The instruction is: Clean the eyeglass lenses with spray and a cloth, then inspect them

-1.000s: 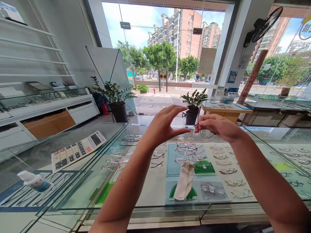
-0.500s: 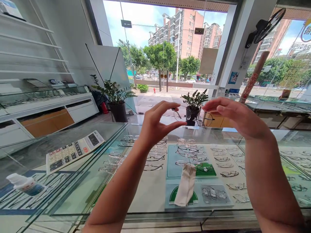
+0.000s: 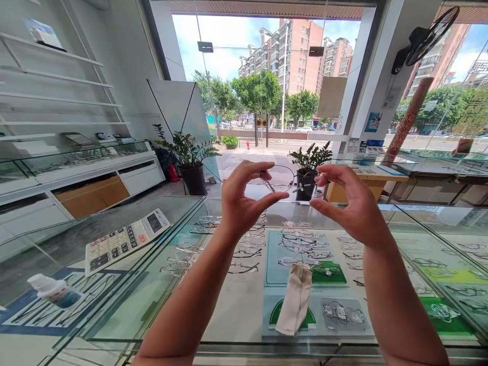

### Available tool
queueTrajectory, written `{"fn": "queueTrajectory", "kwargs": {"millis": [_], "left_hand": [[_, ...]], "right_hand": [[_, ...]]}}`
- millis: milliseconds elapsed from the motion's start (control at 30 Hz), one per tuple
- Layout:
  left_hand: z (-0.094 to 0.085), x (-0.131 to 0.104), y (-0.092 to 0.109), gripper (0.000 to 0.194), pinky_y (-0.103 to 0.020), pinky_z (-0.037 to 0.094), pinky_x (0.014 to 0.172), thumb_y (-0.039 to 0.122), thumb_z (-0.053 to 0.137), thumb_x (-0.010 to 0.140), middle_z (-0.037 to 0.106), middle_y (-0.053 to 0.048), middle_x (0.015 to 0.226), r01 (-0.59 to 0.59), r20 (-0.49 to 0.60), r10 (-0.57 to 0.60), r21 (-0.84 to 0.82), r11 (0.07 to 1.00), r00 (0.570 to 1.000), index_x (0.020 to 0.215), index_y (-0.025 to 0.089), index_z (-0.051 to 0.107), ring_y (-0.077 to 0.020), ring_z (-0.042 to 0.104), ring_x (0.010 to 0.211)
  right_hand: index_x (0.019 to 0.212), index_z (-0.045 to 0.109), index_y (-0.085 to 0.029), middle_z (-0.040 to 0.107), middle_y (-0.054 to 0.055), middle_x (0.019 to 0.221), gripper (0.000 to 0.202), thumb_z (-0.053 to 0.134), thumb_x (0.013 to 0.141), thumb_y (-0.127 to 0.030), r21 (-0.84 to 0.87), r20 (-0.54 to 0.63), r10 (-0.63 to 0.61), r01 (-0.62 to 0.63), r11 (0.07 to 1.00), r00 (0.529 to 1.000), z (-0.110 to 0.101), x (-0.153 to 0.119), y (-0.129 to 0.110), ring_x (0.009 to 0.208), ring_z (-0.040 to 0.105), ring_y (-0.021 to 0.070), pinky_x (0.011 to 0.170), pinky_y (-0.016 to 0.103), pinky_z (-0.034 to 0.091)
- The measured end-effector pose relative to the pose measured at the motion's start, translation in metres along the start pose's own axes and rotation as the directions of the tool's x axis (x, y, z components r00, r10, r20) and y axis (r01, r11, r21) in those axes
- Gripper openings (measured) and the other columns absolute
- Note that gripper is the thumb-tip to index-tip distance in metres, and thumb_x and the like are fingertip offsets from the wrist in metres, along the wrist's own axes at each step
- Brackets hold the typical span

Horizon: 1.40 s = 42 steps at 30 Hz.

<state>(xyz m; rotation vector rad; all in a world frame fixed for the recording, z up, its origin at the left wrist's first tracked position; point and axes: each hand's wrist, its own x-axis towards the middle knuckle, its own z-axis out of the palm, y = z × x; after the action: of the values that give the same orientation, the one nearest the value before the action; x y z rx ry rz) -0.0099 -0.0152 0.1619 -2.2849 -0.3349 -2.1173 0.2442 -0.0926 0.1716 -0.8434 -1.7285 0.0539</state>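
Observation:
A pair of thin-rimmed eyeglasses (image 3: 280,178) is held up above the glass counter, against the bright window. My left hand (image 3: 242,198) pinches its left side, thumb below and fingers above. On the other side, my right hand (image 3: 348,206) has its fingers curled at the right rim and its thumb underneath. Lower down, a beige cloth pouch (image 3: 294,300) lies on the counter between my forearms. Rows of eyeglass frames (image 3: 297,238) show beneath the glass, partly hidden by my arms.
To the left, a calculator (image 3: 127,241) and a white-capped bottle (image 3: 57,292) rest on the glass. Potted plants (image 3: 190,175) stand beyond the counter. A black fan (image 3: 430,38) is mounted on the right pillar, and another display case (image 3: 76,157) runs along the left wall.
My right hand has come in from the right, its fingers closing at the glasses' right side. The glasses are more level and have shifted slightly left. The view has tilted a little.

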Motion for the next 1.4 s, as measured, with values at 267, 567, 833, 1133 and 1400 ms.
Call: {"fn": "queueTrajectory", "kwargs": {"millis": [267, 567, 833, 1133, 1400], "left_hand": [[0.009, -0.005, -0.008, 0.058, -0.036, 0.059, 0.085, 0.062, 0.090, 0.084, 0.070, -0.004, 0.106, 0.056, -0.031, -0.057, -0.030, 0.998, 0.998, 0.128, 0.027, 0.075, -0.0169, 0.065, 0.089], [0.014, -0.006, -0.021, 0.052, -0.032, 0.057, 0.079, 0.055, 0.091, 0.085, 0.068, -0.001, 0.100, 0.080, -0.019, -0.083, -0.118, 0.990, 0.996, 0.129, 0.032, 0.075, -0.0152, 0.063, 0.085], [0.013, -0.006, -0.011, 0.049, -0.037, 0.061, 0.090, 0.055, 0.091, 0.085, 0.073, -0.005, 0.113, 0.070, -0.054, -0.064, 0.123, 0.990, 0.996, 0.124, 0.029, 0.076, -0.0196, 0.069, 0.101], [0.015, -0.006, -0.004, 0.049, -0.034, 0.058, 0.080, 0.056, 0.091, 0.085, 0.069, -0.004, 0.106, 0.087, -0.082, -0.072, 0.202, 0.976, 0.994, 0.123, 0.028, 0.078, -0.0185, 0.064, 0.095], [0.017, -0.008, -0.011, 0.050, -0.033, 0.061, 0.080, 0.052, 0.095, 0.082, 0.073, -0.004, 0.111, 0.124, -0.077, -0.116, 0.104, 0.987, 0.990, 0.120, 0.027, 0.076, -0.0180, 0.068, 0.097]], "right_hand": [[0.128, 0.072, -0.031, 0.072, 0.006, 0.118, 0.048, 0.090, 0.088, -0.051, -0.003, -0.002, -0.041, 0.041, 0.999, 0.999, -0.002, 0.000, 0.005, 0.110, 0.071, 0.0276, 0.107, 0.048, 0.058], [0.129, 0.069, -0.029, 0.072, 0.007, 0.125, 0.052, 0.090, 0.088, -0.053, -0.032, -0.066, -0.024, 0.022, 0.999, 0.998, 0.004, 0.001, 0.008, 0.114, 0.070, 0.0278, 0.103, 0.046, 0.060], [0.134, 0.069, -0.029, 0.074, 0.006, 0.123, 0.046, 0.084, 0.094, -0.047, -0.076, -0.110, -0.014, 0.006, 0.997, 0.994, 0.011, 0.002, 0.013, 0.114, 0.072, 0.0267, 0.110, 0.050, 0.057], [0.133, 0.071, -0.030, 0.075, 0.006, 0.122, 0.046, 0.083, 0.095, -0.053, -0.129, -0.138, -0.026, 0.008, 0.992, 0.990, 0.012, 0.003, 0.012, 0.113, 0.073, 0.0267, 0.109, 0.050, 0.058], [0.134, 0.071, -0.032, 0.075, 0.006, 0.122, 0.046, 0.083, 0.095, -0.054, -0.063, -0.139, -0.004, -0.005, 0.998, 0.990, 0.010, 0.005, 0.017, 0.115, 0.074, 0.0259, 0.106, 0.049, 0.062]]}}
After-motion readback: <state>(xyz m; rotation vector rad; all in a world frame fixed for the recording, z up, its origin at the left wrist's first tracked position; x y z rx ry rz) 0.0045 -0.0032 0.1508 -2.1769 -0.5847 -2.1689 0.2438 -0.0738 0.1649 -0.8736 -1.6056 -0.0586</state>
